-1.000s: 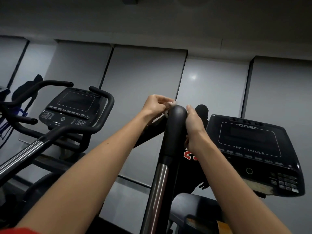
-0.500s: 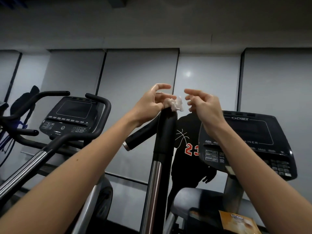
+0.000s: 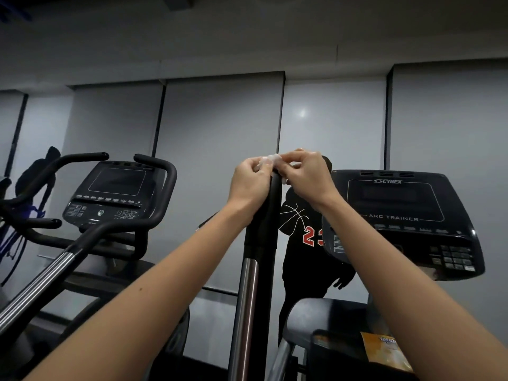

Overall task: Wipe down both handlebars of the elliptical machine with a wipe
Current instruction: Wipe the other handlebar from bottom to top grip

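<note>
Head view, centre frame: both hands are back together on top of the black handlebar (image 3: 264, 213). Half a second ago the right hand (image 3: 305, 177) was off it, fingers spread; now its fingertips pinch the white wipe (image 3: 270, 160) from the right, while the left hand (image 3: 251, 180) pinches it from the left. The wipe sits bunched on the tip of the grip, between the two hands. Looks like it is being spread or re-folded over the cap, not stroked down yet. Grip below the hands and chrome tube (image 3: 246, 312) at lower centre appear untouched. Console (image 3: 398, 215) at right, second machine (image 3: 115, 193) at left. Other handlebar likely pending.
</note>
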`<state>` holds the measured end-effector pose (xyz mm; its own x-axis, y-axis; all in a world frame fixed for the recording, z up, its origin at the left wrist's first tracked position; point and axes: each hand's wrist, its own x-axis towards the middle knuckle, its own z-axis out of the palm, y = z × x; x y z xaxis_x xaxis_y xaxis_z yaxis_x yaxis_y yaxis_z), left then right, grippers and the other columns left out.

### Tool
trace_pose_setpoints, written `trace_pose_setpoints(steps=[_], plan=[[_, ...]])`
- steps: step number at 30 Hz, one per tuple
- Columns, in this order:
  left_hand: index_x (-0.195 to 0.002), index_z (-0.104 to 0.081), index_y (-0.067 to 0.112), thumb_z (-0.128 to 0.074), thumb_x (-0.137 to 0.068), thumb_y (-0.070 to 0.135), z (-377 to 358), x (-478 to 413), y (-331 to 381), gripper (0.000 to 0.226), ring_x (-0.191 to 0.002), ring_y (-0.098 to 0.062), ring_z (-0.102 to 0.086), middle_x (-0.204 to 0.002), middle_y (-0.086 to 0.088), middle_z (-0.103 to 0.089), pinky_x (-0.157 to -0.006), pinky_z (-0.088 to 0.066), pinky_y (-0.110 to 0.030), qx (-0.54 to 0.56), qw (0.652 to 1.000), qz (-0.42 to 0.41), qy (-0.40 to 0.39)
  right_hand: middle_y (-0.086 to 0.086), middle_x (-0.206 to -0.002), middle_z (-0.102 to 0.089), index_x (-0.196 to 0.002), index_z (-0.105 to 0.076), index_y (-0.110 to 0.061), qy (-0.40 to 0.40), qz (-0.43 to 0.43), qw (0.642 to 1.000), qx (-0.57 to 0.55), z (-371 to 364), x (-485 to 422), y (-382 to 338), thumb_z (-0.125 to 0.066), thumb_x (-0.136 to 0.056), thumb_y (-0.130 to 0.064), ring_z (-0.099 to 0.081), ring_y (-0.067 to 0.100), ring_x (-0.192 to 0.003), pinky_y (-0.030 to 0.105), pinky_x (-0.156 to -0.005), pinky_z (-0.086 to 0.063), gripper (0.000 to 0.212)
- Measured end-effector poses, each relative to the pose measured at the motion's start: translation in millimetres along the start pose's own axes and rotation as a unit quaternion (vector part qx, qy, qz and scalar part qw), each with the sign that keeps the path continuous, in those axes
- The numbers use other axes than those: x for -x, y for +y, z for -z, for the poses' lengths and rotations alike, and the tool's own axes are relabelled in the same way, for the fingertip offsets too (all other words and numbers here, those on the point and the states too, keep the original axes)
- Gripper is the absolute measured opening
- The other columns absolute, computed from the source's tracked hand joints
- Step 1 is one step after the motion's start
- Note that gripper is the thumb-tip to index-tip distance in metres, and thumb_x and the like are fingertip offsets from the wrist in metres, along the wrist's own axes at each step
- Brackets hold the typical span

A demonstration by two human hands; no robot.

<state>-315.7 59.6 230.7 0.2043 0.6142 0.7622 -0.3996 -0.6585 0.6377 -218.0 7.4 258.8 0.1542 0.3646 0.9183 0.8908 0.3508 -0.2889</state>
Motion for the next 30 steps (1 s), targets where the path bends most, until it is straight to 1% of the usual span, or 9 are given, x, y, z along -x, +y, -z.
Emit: trace_pose_setpoints(steps=[5,8,11,16,18,20,25,28,30], plan=[[-0.096,-0.069,0.003,-0.045,-0.097,0.026,-2.0,2.6,-3.8,0.033,-0.096,-0.027,-0.064,-0.099,-0.016,-0.070,-0.091,-0.047,-0.042,-0.051,0.998,-0.034,0.010,-0.007,-0.057,-0.056,-0.077,-0.070,-0.015,0.049,-0.056,0.993,-0.095,-13.0,-4.2,15.2,-0.065,-0.086,-0.012,-0.048,0.001,-0.042,0.020,-0.053,-0.043,0.010],[-0.090,-0.070,0.005,-0.045,-0.096,0.023,-0.4,5.6,-2.2,0.031,-0.087,-0.027,-0.064,-0.090,-0.014,-0.071,-0.084,-0.049,-0.042,-0.059,0.998,-0.030,0.016,-0.002,-0.063,-0.055,-0.075,-0.068,-0.022,0.075,-0.089,0.980,-0.160,-22.7,-3.6,27.7,-0.063,-0.085,-0.003,-0.049,0.004,-0.041,0.019,-0.048,-0.042,0.022],[-0.088,-0.069,0.009,-0.046,-0.095,0.022,0.1,8.0,-0.3,0.028,-0.084,-0.022,-0.063,-0.085,-0.005,-0.069,-0.080,-0.050,-0.036,-0.063,0.998,-0.025,0.014,0.003,-0.068,-0.053,-0.086,-0.070,-0.011,0.094,-0.125,0.966,-0.206,-35.3,3.5,40.8,-0.056,-0.089,0.002,-0.052,0.010,-0.048,0.019,-0.048,-0.046,0.019],[-0.090,-0.064,0.015,-0.047,-0.096,0.022,0.3,10.5,1.0,0.019,-0.085,-0.015,-0.057,-0.084,0.005,-0.062,-0.073,-0.045,-0.026,-0.062,0.997,-0.028,0.029,0.006,-0.061,-0.056,-0.094,-0.066,0.010,0.134,-0.245,0.916,-0.286,-63.2,17.5,57.4,-0.054,-0.086,0.009,-0.050,0.015,-0.052,0.019,-0.046,-0.045,0.014],[-0.092,-0.064,0.016,-0.047,-0.096,0.023,0.6,11.0,1.7,0.019,-0.087,-0.014,-0.056,-0.086,0.005,-0.061,-0.074,-0.043,-0.025,-0.057,0.998,-0.024,0.027,0.006,-0.064,-0.057,-0.098,-0.065,0.010,0.117,-0.297,0.889,-0.328,-73.0,26.2,59.0,-0.054,-0.087,0.009,-0.051,0.015,-0.054,0.014,-0.043,-0.047,0.016],[-0.081,-0.061,0.019,-0.047,-0.096,0.022,0.7,11.6,1.1,0.021,-0.082,-0.012,-0.055,-0.080,0.007,-0.059,-0.070,-0.044,-0.024,-0.055,0.998,-0.023,0.024,0.009,-0.066,-0.057,-0.092,-0.066,0.005,0.109,-0.327,0.851,-0.398,-75.8,32.2,57.2,-0.055,-0.087,0.006,-0.051,0.017,-0.058,0.015,-0.044,-0.049,0.012],[-0.071,-0.058,0.025,-0.048,-0.095,0.019,0.4,13.4,3.9,0.027,-0.079,-0.011,-0.055,-0.077,0.011,-0.059,-0.074,-0.045,-0.026,-0.056,0.998,-0.017,0.028,0.006,-0.060,-0.058,-0.069,-0.063,-0.004,0.150,-0.301,0.795,-0.504,-60.0,30.7,42.1,-0.056,-0.087,0.002,-0.052,0.015,-0.055,0.019,-0.048,-0.049,0.020],[-0.068,-0.058,0.021,-0.048,-0.095,0.018,0.0,13.7,4.3,0.029,-0.078,-0.015,-0.054,-0.076,0.002,-0.059,-0.075,-0.047,-0.030,-0.059,0.998,-0.009,0.031,0.000,-0.049,-0.051,-0.058,-0.057,-0.007,0.168,-0.238,0.817,-0.497,-48.6,36.2,26.8,-0.063,-0.085,-0.006,-0.048,0.010,-0.049,0.022,-0.053,-0.048,0.028],[-0.077,-0.062,0.013,-0.048,-0.095,0.020,-0.4,13.0,3.9,0.023,-0.082,-0.019,-0.056,-0.083,-0.004,-0.061,-0.081,-0.047,-0.034,-0.052,0.998,-0.006,0.028,-0.004,-0.046,-0.047,-0.055,-0.054,-0.008,0.170,-0.194,0.826,-0.501,-42.6,41.8,19.7,-0.060,-0.086,-0.003,-0.044,0.008,-0.047,0.022,-0.054,-0.046,0.032]])
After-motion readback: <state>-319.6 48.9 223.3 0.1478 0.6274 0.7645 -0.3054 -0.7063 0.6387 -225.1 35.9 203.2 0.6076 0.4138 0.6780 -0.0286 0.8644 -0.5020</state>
